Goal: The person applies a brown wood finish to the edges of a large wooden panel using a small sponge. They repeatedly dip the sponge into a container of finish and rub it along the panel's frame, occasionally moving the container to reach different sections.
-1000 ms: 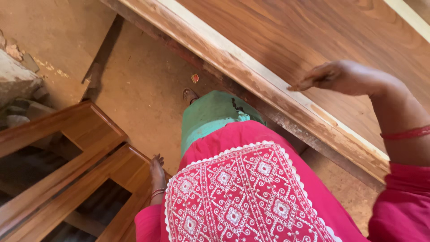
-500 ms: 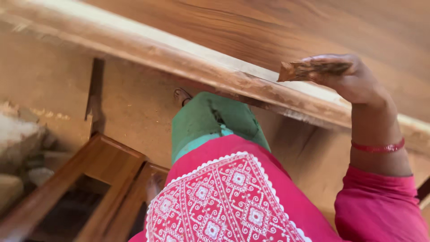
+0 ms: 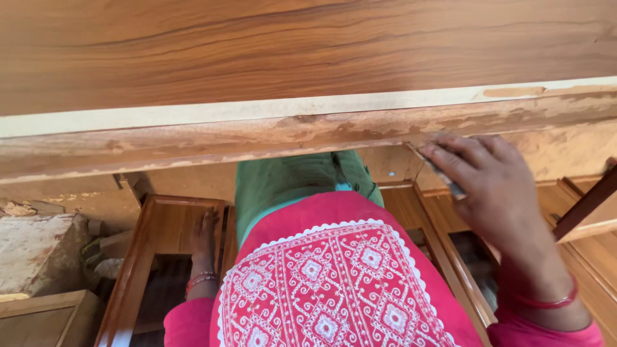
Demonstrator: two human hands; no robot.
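Observation:
My right hand (image 3: 498, 189) presses a small grey piece of sandpaper (image 3: 432, 167) against the rough underside edge of a long wooden panel (image 3: 257, 138), fingers flat over the paper. The panel's top face (image 3: 289, 45) is smooth brown veneer with a pale strip along its edge. My left hand (image 3: 203, 241) hangs down at my side with straight fingers, holding nothing, beside a wooden frame (image 3: 138, 257) on the floor. My pink embroidered top and green trousers fill the lower middle.
Several brown wooden frames lie on the floor, one at the left and others under my right arm (image 3: 450, 250). A rough stone block (image 3: 38, 254) and a pale wooden box (image 3: 38, 318) sit at the lower left.
My right hand has come down from the panel's top onto its front edge, with the sandpaper under the fingers. The view has swung so the panel now runs level across the top.

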